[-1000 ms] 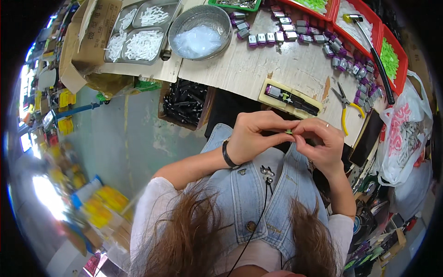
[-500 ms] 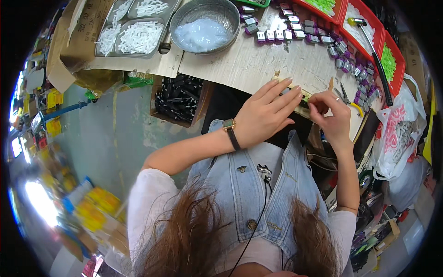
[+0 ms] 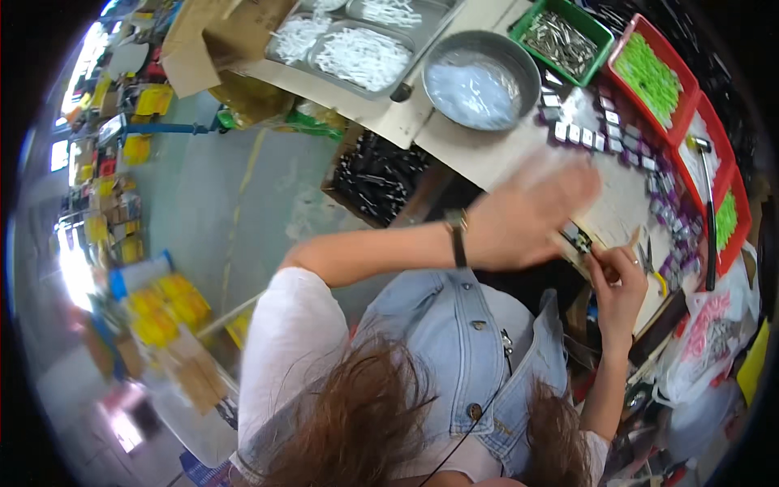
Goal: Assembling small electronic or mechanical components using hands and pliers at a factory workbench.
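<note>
My left hand [image 3: 535,217] is smeared by motion above the table's front edge, its fingers too blurred to read; a dark-strapped watch [image 3: 458,242] is on its wrist. My right hand [image 3: 621,280] has its thumb and fingertips pinched together at the end of a small dark part with green bits [image 3: 578,238]. That part lies on a pale block at the table edge. What the pinch holds is hidden by the fingers. A pointed metal tool with a yellow handle [image 3: 647,256] lies just past my right hand. Beyond it are rows of small silver-and-purple parts [image 3: 615,134].
A round metal bowl [image 3: 526,75] holds a clear bag. Grey trays of white pieces [image 3: 422,49], a green tray of metal parts [image 3: 596,28] and red trays [image 3: 696,89] line the back. A hammer [image 3: 709,215] rests across a red tray. A box of black parts [image 3: 345,191] stands below.
The view has turned, so the scene sits lower and to the right. My left hand has lifted off the work at the table edge, uncovering the dark part. My right hand stays beside it.
</note>
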{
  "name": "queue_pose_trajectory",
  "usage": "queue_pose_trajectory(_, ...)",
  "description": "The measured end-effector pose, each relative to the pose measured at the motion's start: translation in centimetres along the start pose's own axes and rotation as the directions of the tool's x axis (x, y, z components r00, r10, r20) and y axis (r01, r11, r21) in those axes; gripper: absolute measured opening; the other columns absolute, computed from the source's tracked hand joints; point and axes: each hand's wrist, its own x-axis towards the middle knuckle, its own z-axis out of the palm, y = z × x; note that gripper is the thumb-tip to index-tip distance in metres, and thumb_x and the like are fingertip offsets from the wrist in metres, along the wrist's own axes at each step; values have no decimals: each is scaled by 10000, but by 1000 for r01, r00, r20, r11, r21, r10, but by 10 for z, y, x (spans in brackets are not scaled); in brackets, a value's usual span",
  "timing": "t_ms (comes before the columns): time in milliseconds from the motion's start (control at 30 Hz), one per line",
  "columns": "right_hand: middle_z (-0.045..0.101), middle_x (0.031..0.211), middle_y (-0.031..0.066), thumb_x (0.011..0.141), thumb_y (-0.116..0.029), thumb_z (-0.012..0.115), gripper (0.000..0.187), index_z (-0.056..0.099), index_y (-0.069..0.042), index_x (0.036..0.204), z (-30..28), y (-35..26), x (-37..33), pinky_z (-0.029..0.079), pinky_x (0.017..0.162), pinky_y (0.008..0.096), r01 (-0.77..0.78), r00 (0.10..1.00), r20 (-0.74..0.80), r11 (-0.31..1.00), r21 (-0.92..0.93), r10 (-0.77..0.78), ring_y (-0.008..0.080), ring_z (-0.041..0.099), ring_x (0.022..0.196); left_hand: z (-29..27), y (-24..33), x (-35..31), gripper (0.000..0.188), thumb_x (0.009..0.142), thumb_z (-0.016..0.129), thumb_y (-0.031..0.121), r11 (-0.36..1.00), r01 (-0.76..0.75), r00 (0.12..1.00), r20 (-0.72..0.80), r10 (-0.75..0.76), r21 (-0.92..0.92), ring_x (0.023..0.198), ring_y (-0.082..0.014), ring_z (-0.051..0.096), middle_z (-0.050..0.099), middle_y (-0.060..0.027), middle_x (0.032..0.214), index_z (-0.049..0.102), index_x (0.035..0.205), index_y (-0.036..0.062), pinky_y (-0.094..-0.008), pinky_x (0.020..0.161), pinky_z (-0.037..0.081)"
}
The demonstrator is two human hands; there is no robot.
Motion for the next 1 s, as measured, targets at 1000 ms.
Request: queue_pose_trajectory(1000,685,996,232,833,-324,615,366,681,-7,1005,-355,408,-95,501,792,435,-611,784,-442,420,-671,436,351,666,940,-168,-283,80,197,887,673,257,905,235,955,-257,-147,355,821,-248,687,691,-127,886,746,979,100,-350,734,534)
